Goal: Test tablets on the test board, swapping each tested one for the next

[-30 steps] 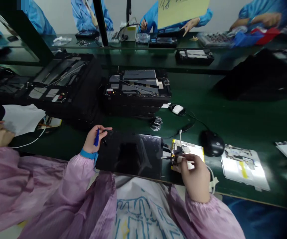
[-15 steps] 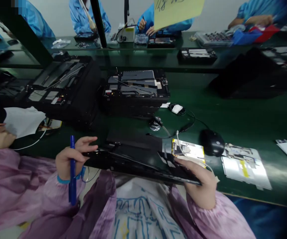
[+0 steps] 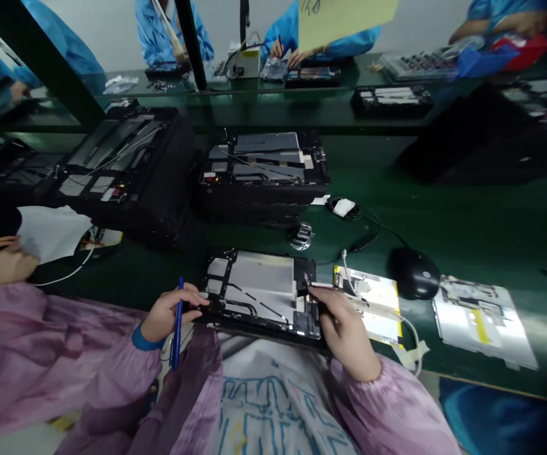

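An opened tablet lies in front of me with its inside face up, showing grey battery panels, black frame strips and thin cables. My left hand is closed round a blue pen, which points up and down between the fingers. Its fingertips touch the tablet's left end. At the opposite end, my right hand grips the right edge, fingers on top near a small connector area. What its thumb side touches underneath is hidden.
Stacks of opened tablets stand behind, with a taller stack to their left. Rightward lie a battery-like board with a white cable, a black mouse and a silver metal plate. A co-worker's hand is at far left.
The tablet went from tilted, its dark edge toward me, to lying flat with the inside up. My left hand moved right with the pen; my right hand shifted left along the edge.
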The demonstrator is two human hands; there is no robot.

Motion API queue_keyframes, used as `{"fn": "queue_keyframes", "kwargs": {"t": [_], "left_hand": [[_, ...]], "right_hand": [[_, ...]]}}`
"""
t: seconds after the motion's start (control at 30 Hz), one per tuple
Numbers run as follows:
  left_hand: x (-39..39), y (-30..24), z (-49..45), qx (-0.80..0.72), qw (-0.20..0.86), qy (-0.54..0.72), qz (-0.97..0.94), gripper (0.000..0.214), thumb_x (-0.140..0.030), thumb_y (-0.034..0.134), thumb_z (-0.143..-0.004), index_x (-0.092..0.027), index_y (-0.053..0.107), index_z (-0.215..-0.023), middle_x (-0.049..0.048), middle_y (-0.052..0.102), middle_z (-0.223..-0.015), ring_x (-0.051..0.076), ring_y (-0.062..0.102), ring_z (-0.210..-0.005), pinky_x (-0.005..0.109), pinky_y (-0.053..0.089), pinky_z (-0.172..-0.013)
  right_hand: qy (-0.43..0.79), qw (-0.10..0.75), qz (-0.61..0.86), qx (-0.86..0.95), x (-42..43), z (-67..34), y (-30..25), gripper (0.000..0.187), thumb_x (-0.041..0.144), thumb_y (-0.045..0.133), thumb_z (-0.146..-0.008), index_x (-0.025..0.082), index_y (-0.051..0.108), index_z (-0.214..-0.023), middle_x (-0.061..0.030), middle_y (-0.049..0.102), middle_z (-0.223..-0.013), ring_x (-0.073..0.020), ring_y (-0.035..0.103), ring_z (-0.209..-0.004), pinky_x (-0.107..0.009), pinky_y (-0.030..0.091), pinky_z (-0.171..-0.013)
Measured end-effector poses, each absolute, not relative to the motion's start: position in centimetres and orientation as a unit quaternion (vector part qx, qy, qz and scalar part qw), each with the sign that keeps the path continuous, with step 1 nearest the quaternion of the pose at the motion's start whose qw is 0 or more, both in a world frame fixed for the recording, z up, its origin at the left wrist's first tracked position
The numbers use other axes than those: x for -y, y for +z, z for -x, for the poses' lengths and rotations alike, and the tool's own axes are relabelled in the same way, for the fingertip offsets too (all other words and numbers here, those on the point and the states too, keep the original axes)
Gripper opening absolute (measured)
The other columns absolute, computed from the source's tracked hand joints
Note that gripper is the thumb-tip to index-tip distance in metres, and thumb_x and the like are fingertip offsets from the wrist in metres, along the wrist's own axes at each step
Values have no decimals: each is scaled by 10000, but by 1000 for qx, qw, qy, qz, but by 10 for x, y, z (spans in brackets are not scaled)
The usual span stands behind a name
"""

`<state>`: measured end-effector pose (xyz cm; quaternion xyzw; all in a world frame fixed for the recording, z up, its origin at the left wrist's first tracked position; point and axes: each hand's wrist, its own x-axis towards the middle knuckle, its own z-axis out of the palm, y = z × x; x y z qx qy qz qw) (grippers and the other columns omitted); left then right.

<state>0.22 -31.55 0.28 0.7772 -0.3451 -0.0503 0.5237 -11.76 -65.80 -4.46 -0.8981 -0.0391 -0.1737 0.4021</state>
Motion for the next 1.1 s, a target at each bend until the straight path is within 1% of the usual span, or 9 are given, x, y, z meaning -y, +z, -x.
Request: {"fn": "queue_keyframes", "kwargs": {"t": [0.17, 0.33, 0.43, 0.53, 0.63, 0.77, 0.93, 1.03, 1.1], "left_hand": [[315, 2, -6, 288, 549, -61, -783, 136, -249, 689, -778, -159, 614, -846, 99, 713, -860, 187, 632, -855, 299, 486, -756], [334, 2, -6, 182, 667, -53, -721, 510, -626, 465, -835, -148, 588, -962, 68, 654, -707, 169, 590, -644, 290, 444, -631], [351, 4, -3, 182, 694, -95, -690, 617, -701, 419, -803, -132, 613, -938, 55, 613, -653, 151, 554, -592, 274, 424, -589], [367, 6, 2, 185, 709, -118, -670, 625, -704, 439, -792, -121, 639, -897, 52, 583, -620, 140, 526, -573, 256, 398, -552], [383, 8, 9, 184, 735, -158, -633, 649, -720, 419, -790, -115, 654, -814, 48, 540, -582, 132, 493, -536, 249, 367, -508], [404, 12, 17, 264, 729, -212, -595, 508, -541, 425, -894, -122, 694, -792, 61, 535, -651, 122, 486, -578, 250, 373, -529], [421, 18, 24, 307, 685, -268, -604, 326, -389, 483, -903, -132, 681, -871, 57, 561, -709, 114, 520, -611, 238, 399, -559], [429, 20, 26, 250, 699, -263, -616, 238, -373, 545, -872, -146, 604, -907, 35, 574, -755, 92, 528, -605, 201, 402, -533], [435, 20, 28, 229, 696, -254, -631, 194, -339, 568, -861, -147, 552, -882, 24, 576, -741, 83, 529, -599, 188, 409, -533]], "right_hand": [[-170, 307, 936, -18, 645, 109, -35, 382, 350, 397, -948, 140, 531, -1237, -146, 513, -1089, -312, 487, -989, -505, 432, -847], [-192, 235, 953, 14, 619, 91, -30, 318, 274, 352, -976, 164, 497, -1237, -142, 506, -1193, -320, 433, -1140, -575, 301, -990], [-236, 232, 943, -35, 614, 89, -30, 355, 337, 413, -957, 116, 481, -1227, -205, 424, -1256, -354, 397, -1178, -547, 367, -951], [-280, 256, 919, -108, 619, 94, -32, 555, 490, 479, -923, 73, 413, -1283, -244, 427, -1216, -383, 413, -1153, -545, 410, -909], [-249, 277, 920, -122, 622, 102, -34, 632, 542, 416, -939, 81, 322, -1361, -235, 473, -1209, -397, 424, -1160, -633, 334, -954], [-165, 285, 944, -27, 611, 106, -35, 508, 332, 301, -993, 130, 183, -1444, -181, 400, -1373, -355, 268, -1329, -695, 130, -1038], [-96, 262, 957, 74, 605, 102, -30, 564, 205, 275, -986, 115, 30, -1485, -181, 378, -1402, -304, 272, -1345, -666, 107, -1062], [-84, 307, 943, 95, 612, 100, -18, 554, 253, 293, -994, 107, 68, -1479, -185, 355, -1415, -313, 242, -1356, -662, 120, -1064], [-100, 367, 918, 113, 616, 101, -8, 492, 322, 343, -995, 118, 226, -1427, -177, 362, -1408, -317, 225, -1360, -633, 134, -1079]]}}
